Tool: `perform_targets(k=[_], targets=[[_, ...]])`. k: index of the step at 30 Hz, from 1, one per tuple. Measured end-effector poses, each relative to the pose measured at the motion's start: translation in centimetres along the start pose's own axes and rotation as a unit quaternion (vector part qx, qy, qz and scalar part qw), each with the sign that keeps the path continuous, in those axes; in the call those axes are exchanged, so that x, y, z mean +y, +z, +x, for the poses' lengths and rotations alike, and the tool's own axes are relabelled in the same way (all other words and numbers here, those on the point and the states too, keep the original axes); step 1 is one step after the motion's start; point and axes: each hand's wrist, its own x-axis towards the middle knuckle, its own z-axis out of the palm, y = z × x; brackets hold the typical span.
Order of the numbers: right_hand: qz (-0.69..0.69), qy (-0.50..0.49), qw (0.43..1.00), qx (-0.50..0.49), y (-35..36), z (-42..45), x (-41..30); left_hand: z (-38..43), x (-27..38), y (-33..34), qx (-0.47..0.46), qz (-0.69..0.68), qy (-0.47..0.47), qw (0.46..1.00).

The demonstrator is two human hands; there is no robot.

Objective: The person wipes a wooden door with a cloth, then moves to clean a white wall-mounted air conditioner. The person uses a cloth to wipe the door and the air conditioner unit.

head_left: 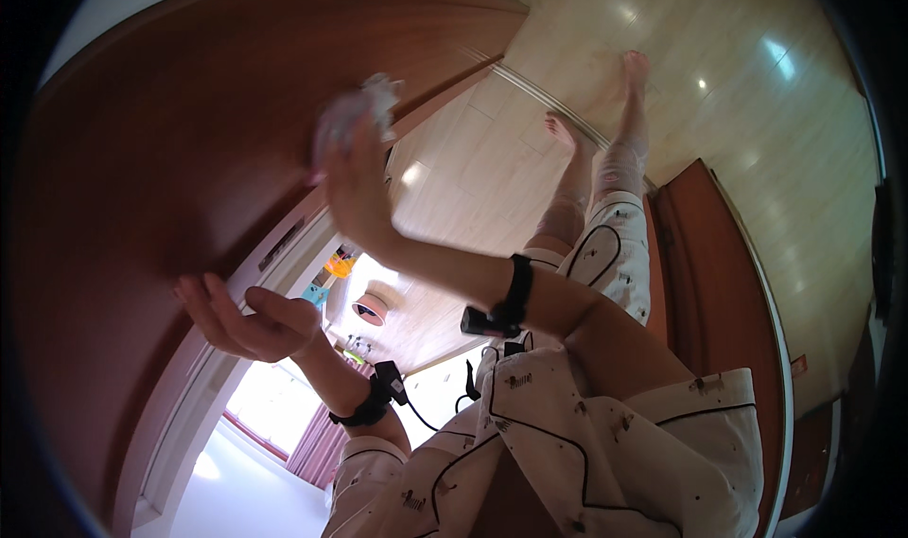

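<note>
In my right hand (355, 176), blurred by motion, is a crumpled whitish cloth or wipe (383, 101), with some pink beside the fingers. It is at the face of a reddish-brown wooden door (177, 112); whether it touches the surface I cannot tell. My left hand (259, 321) is lower in the view, palm up, fingers loosely bent and apart, holding nothing. Its fingertips are near the door's edge, and I cannot tell if they touch it. Above that hand, a metal latch plate (281, 243) is set in the pale edge strip.
A metal threshold strip (546, 98) crosses the wood-look floor (454, 147) by my bare feet. Another reddish-brown wooden panel (716, 268) stands at my right. Beyond the edge strip are a round pinkish container (370, 309), orange items (340, 262) and a pink curtain (323, 435).
</note>
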Motion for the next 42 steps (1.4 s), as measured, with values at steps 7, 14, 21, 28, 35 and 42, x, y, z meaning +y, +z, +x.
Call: perform_targets(k=[7, 14, 21, 28, 35, 42], targets=[[0.472, 0.424, 0.765, 0.110, 3.8, 10.0, 14.8, 0.2, 1.2, 2.7, -0.016, -0.038, 0.025, 0.999], [0.313, 0.212, 0.924, 0.056, 4.7, -1.5, 2.3, -0.4, 2.2, 2.6, -0.065, -0.081, -0.025, 0.994], [0.471, 0.298, 0.826, 0.085, 4.9, 4.2, 9.9, -0.1, 2.9, 2.7, -0.057, -0.078, -0.033, 0.995], [0.524, 0.387, 0.755, 0.073, 1.1, 18.3, 22.1, 0.4, 4.3, 4.9, -0.102, -0.113, -0.022, 0.988], [0.488, 0.253, 0.836, 0.005, -1.2, 3.1, 1.1, 2.5, 5.8, 5.7, -0.045, -0.136, -0.010, 0.990], [0.515, 0.261, 0.811, 0.099, -3.0, 11.8, 10.4, 2.8, 5.1, 8.5, -0.023, -0.037, 0.096, 0.994]])
